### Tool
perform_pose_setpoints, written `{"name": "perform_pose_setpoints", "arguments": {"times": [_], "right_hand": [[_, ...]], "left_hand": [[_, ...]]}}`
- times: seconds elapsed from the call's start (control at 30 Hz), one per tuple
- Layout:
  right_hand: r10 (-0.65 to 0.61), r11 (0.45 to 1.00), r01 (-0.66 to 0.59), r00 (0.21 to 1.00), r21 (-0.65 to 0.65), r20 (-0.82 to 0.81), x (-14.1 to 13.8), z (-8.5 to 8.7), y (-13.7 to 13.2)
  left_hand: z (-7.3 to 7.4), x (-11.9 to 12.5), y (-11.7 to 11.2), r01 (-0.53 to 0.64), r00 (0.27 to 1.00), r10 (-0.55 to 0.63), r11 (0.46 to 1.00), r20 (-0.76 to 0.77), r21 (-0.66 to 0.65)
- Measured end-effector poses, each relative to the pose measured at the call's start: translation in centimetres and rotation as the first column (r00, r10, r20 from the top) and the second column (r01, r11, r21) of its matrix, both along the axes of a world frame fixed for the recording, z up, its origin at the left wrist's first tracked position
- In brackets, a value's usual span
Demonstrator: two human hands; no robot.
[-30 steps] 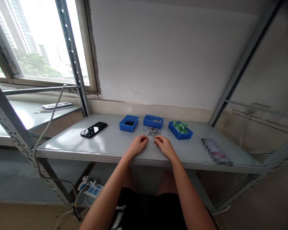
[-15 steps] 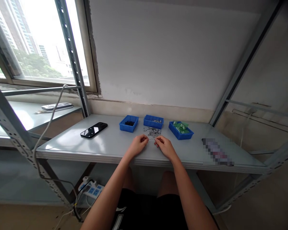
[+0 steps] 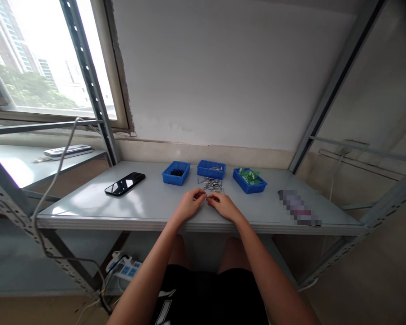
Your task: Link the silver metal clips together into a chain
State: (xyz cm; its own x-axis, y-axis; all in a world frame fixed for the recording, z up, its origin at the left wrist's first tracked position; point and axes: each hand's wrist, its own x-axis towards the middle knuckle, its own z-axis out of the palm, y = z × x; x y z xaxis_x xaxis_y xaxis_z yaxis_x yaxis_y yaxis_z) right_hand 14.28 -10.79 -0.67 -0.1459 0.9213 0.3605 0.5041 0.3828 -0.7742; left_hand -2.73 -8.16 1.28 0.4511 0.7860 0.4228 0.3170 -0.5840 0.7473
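Observation:
My left hand point(image 3: 190, 204) and my right hand point(image 3: 222, 205) rest on the grey table point(image 3: 149, 205) near its front edge, fingertips almost meeting. Both are pinched closed around a small metal piece too tiny to name. Just beyond them lies a loose pile of metal screws point(image 3: 210, 184). Behind the pile stand three blue trays: the left tray point(image 3: 176, 173) holds small black parts, the middle tray point(image 3: 211, 169) holds metal screws, the right tray point(image 3: 249, 180) holds green parts.
A black phone point(image 3: 124, 183) lies on the table's left side. A blurred-out object point(image 3: 299, 208) sits at the right. A white power strip point(image 3: 67, 151) is on the side shelf by the window; another point(image 3: 126, 269) lies on the floor. Metal shelf posts frame both sides.
My hands have drawn closer together, fingertips now nearly touching. The view has shifted slightly to the right and down.

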Motion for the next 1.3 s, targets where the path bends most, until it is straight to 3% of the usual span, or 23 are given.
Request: {"name": "perform_pose_setpoints", "arguments": {"times": [0.23,0.47,0.77,1.1,1.3], "right_hand": [[-0.009,1.000,0.009,1.000,0.018,0.013,0.0,-0.2,0.6],[-0.021,0.999,0.022,1.000,0.040,-0.005,-0.2,-0.5,-0.2],[-0.097,0.995,0.102,0.980,0.019,-0.174,0.3,-0.5,-0.5],[-0.033,0.999,0.032,0.998,-0.005,-0.060,0.1,-0.1,-0.9],[-0.048,0.999,0.048,0.995,-0.001,-0.084,0.2,-0.2,-0.9]], "left_hand": [[0.7,0.7,-0.2,-0.023,0.999,0.023,1.000,0.036,-0.008],[-0.2,1.1,-0.1,-0.012,0.998,0.015,0.999,0.067,-0.040],[-1.0,0.9,0.4,-0.044,0.998,0.046,0.997,0.032,-0.063],[-0.6,0.7,0.2,-0.047,0.998,0.050,0.996,0.039,-0.078],[-0.2,0.8,0.1,0.010,0.999,-0.006,0.996,0.052,-0.084]]}}
